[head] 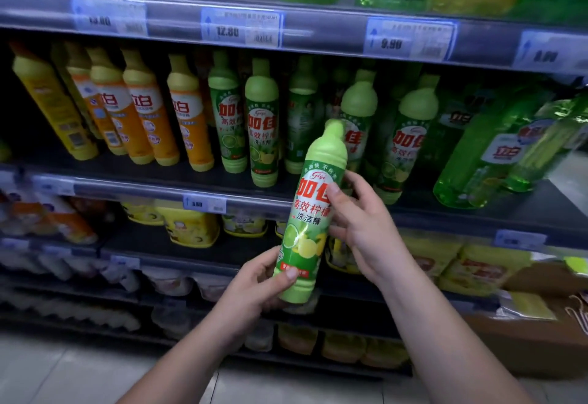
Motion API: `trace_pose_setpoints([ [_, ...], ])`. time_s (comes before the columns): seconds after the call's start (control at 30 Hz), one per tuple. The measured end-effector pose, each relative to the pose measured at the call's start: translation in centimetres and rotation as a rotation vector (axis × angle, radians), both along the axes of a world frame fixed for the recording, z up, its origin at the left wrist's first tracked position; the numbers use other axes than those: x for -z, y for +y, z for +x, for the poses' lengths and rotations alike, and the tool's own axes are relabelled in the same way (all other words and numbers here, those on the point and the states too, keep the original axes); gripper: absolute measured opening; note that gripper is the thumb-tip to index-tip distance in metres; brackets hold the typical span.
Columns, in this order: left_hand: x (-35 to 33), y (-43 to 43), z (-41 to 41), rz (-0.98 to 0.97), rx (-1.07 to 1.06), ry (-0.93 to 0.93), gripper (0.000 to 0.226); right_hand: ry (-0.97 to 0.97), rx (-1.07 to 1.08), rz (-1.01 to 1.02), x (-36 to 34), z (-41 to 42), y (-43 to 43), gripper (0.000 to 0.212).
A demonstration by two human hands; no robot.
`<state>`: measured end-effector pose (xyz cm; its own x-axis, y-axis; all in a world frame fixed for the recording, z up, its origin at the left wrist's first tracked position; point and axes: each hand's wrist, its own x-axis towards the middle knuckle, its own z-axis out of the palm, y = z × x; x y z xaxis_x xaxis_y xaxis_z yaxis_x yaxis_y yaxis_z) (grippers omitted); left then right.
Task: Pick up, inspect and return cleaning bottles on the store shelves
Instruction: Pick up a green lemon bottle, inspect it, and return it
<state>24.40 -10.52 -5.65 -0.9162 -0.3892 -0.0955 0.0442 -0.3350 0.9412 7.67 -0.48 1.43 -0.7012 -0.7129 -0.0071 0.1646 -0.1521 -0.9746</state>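
I hold a tall green dish-soap bottle [313,209] with a light green cap and a lemon label, upright and slightly tilted, in front of the shelves. My left hand [259,282] grips its base, thumb across the lower label. My right hand [366,225] clasps its middle from the right, thumb on the label. Behind it, on the middle shelf [152,185], stands a row of matching green bottles [262,123] with a gap near the held one.
Orange-yellow bottles [143,107] fill the left of the middle shelf. Clear green bottles [496,146] lean at the right. Price tags [240,28] line the upper shelf edge. Yellow packs [191,225] and pouches sit on lower shelves; a cardboard box [541,333] stands at lower right.
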Motion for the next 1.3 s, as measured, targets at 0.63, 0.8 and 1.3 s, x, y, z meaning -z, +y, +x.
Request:
trace_pose_setpoints([
  [0.63,2.2,2.9,5.6,0.359,0.285,0.028,0.068,0.099,-0.090,0.013,0.5,7.8,4.4,0.061],
  [0.8,1.7,-0.1,5.1,0.287,0.324,0.090,0.079,0.277,-0.258,0.002,-0.4,9.8,4.7,0.056],
  [1.3,-0.8,-6.9,4.0,-0.525,-0.045,0.090,0.069,0.227,-0.119,-0.093,-1.3,10.1,3.8,0.080],
])
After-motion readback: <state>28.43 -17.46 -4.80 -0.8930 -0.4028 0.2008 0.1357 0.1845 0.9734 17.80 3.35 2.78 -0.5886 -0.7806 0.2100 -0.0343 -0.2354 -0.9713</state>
